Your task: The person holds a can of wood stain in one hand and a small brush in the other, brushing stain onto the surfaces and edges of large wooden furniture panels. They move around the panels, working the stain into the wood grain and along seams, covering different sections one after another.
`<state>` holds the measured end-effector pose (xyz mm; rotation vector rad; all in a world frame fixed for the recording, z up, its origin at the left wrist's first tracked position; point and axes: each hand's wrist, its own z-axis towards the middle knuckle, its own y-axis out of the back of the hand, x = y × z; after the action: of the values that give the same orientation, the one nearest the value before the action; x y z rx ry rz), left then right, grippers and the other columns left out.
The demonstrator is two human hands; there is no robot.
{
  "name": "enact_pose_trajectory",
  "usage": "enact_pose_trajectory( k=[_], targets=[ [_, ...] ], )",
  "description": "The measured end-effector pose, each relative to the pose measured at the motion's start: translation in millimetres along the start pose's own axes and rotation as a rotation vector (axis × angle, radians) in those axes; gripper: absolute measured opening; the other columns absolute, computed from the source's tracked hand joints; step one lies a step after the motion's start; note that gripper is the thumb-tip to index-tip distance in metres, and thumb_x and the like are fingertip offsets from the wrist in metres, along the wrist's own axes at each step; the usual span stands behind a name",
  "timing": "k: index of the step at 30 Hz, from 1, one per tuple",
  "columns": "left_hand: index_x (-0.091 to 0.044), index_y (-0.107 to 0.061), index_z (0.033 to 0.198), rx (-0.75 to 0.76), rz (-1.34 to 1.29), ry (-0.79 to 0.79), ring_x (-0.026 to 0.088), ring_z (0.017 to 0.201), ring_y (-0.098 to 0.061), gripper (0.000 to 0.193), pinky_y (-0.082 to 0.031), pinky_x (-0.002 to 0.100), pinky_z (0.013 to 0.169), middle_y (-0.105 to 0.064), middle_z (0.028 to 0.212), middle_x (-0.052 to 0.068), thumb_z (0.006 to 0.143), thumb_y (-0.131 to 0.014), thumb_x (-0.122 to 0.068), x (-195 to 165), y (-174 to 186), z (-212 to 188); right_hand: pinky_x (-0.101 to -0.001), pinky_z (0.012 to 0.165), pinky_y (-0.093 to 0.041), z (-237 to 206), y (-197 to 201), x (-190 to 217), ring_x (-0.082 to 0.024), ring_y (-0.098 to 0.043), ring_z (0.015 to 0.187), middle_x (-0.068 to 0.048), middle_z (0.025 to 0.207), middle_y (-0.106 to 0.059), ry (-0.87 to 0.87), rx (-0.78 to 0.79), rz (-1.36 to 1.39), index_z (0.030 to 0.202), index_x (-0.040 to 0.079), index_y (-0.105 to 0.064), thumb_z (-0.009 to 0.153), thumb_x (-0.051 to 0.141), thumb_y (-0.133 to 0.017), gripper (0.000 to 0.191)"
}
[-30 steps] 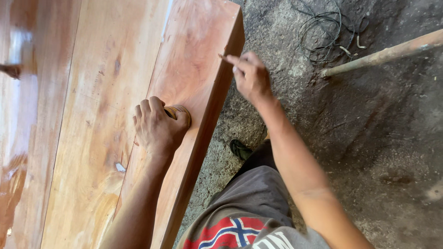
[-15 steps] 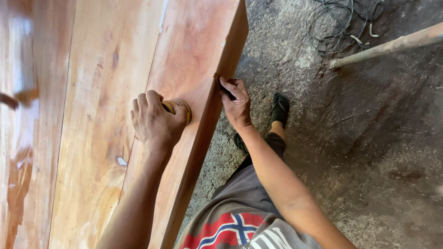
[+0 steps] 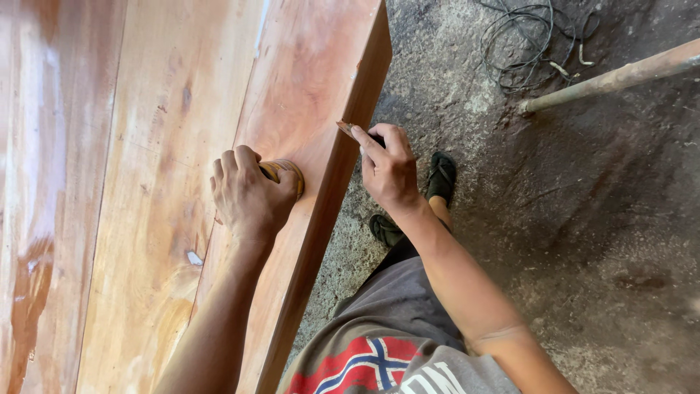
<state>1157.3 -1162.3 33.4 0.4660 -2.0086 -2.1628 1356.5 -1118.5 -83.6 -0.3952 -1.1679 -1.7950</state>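
Reddish wood plank (image 3: 292, 109) runs lower left to upper right. Right hand (image 3: 390, 171), at its edge mid-frame, pinches a thin tool (image 3: 350, 131). Left hand (image 3: 248, 197) curls around a small can (image 3: 284, 175) on top.

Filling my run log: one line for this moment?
left hand: grips small tin on plank | right hand: holds thin tool at plank edge

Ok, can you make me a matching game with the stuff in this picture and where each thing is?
Things:
1. left hand
2. right hand
3. coiled wire
4. sandal

Places:
A. on the dirt floor, top of the picture
B. on a foot, beside the board
C. on top of the wooden board, around a small can
D. at the board's edge, holding a thin tool

Pairs: 1-C, 2-D, 3-A, 4-B
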Motion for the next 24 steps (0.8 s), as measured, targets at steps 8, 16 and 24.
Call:
enact_pose_trajectory(
  k=[8, 16, 24],
  targets=[
    [-0.004, -0.058, 0.094, 0.016, -0.008, 0.016, 0.037, 0.100, -0.056, 0.032, -0.046, 0.050, 0.088, -0.059, 0.099, 0.017, 0.078, -0.072, -0.029, 0, 0, 0, -0.0355, 0.080, -0.056, -1, -4, -3, -0.026, -0.062, 0.095, -0.012, 0.104, -0.060, -0.132, 0.142, 0.103, 0.125, 0.002, -0.073, 0.093, -0.007, -0.067, 0.033],
    [-0.005, -0.058, 0.095, 0.019, -0.006, 0.020, 0.037, 0.101, -0.055, 0.032, -0.045, 0.050, 0.089, -0.059, 0.100, 0.017, 0.079, -0.072, -0.029, -1, 1, 0, -0.0318, 0.079, -0.058, -10, -17, -16, -0.023, -0.061, 0.096, -0.011, 0.106, -0.060, -0.088, 0.071, 0.158, 0.125, 0.004, -0.074, 0.092, -0.004, -0.069, 0.034],
    [-0.005, -0.058, 0.094, -0.004, 0.006, -0.007, 0.038, 0.100, -0.055, 0.033, -0.045, 0.050, 0.088, -0.059, 0.100, 0.017, 0.078, -0.072, -0.030, 0, 1, 0, -0.0236, 0.072, -0.055, -26, -54, -34, -0.012, -0.058, 0.090, -0.005, 0.109, -0.061, -0.368, 0.016, 0.482, 0.127, 0.005, -0.073, 0.099, 0.002, -0.066, 0.029]
  ],
)
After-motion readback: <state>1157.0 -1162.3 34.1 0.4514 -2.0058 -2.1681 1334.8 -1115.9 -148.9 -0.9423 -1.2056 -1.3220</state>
